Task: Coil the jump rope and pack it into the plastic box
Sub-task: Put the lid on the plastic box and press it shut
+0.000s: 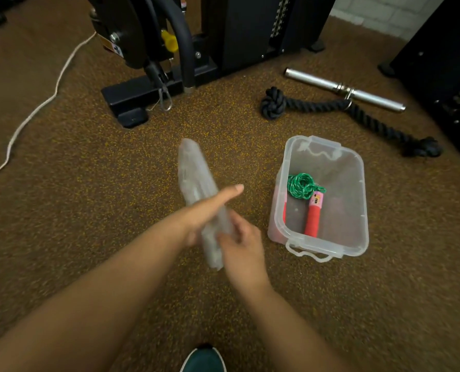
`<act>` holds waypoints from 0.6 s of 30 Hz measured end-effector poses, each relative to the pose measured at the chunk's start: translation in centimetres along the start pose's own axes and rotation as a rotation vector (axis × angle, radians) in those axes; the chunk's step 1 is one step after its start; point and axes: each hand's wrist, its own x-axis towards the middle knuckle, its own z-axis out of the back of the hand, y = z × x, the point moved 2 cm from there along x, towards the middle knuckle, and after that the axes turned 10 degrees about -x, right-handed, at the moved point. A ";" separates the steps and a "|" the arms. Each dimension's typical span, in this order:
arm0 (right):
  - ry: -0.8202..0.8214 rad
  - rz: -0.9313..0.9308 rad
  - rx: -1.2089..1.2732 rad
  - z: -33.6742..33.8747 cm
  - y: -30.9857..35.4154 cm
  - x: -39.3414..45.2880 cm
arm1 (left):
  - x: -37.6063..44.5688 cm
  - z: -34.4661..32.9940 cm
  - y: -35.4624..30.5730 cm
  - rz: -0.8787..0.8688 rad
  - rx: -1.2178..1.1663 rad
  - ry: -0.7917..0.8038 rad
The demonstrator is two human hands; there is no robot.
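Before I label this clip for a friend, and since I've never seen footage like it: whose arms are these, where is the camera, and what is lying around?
The one picture comes from a camera worn on a person's head, looking down at their own bare hands. There is no machine. The left hand and right hand both have a grip on a clear lid, blurred and tilted on edge. Beside it, on the speckled floor, stands the open plastic box. Inside lies the jump rope, its green cord bunched, with red handles. Further back lie a thick black rope and a metal bar, next to black gym equipment. A shoe shows at the bottom.
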 end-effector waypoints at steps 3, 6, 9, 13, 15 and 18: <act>0.057 0.183 -0.182 -0.8 4.1 -1.0 | -0.1 1.4 -1.8 -0.232 -0.341 -0.321; 0.096 0.300 -0.282 0.6 5.8 -1.1 | -1.3 2.7 -3.3 -0.384 -0.397 -0.447; -0.054 0.333 -0.294 4.2 5.5 0.0 | -3.0 4.4 -5.1 -0.460 -0.388 -0.421; -0.251 0.178 -0.165 9.7 5.0 1.4 | -5.1 4.9 -7.5 -0.545 -0.336 -0.153; -0.244 0.086 -0.041 11.6 5.1 1.6 | -5.2 3.2 -7.9 -0.523 -0.311 0.006; -0.264 0.043 0.106 14.2 5.0 1.2 | -4.0 -0.7 -7.5 -0.446 -0.247 0.145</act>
